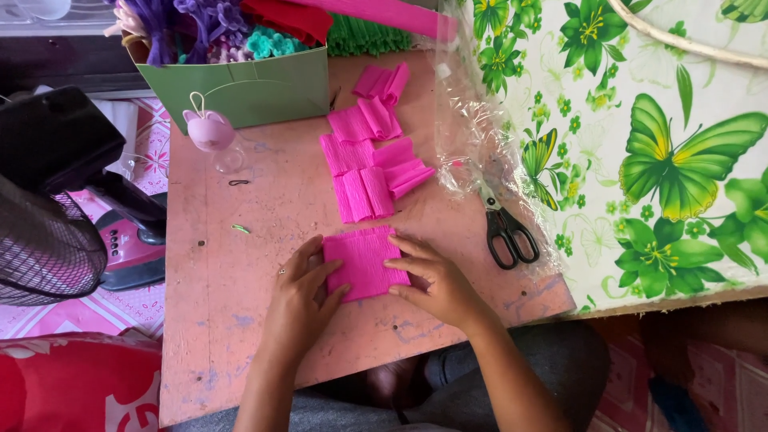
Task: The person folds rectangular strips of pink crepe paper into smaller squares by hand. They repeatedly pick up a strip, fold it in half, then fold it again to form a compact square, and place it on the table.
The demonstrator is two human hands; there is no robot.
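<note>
Both hands flat on one pink crepe paper piece [366,262], fingers spread, pressing it to the table [240,336]. Not pinching or lifting, as far as I can tell.

Left hand [300,300] covers the paper's lower-left corner and left edge, at 8 o'clock from its middle. Right hand [436,280] sits on the right edge, at 3–4 o'clock, fingertips pointing in toward 9. The hands are apart with the paper between them; neither is clearly nearer, both are touching it.

The paper is roughly square, slightly tilted, crepe ribs running about 12 to 6, toward and away from the person. It lies dead centre in front of the body, near the table's near edge.

Outward:
- 12 o'clock: cluster of folded pink paper strips [372,160], just beyond the sheet, not touching it.
- 2–3 o'clock: black-handled scissors [508,228], blades pointing to 11, lying on clear plastic wrap [472,136] at the table's right edge. Right hand is the closer one.
- 10–11 o'clock: small pink-capped bottle [212,136], and a green box [248,88] of purple, teal and red craft stuff behind it.
- 9 o'clock, off the table: black fan [44,208].
- Right of the table: butterfly-print cloth [680,160].
</note>
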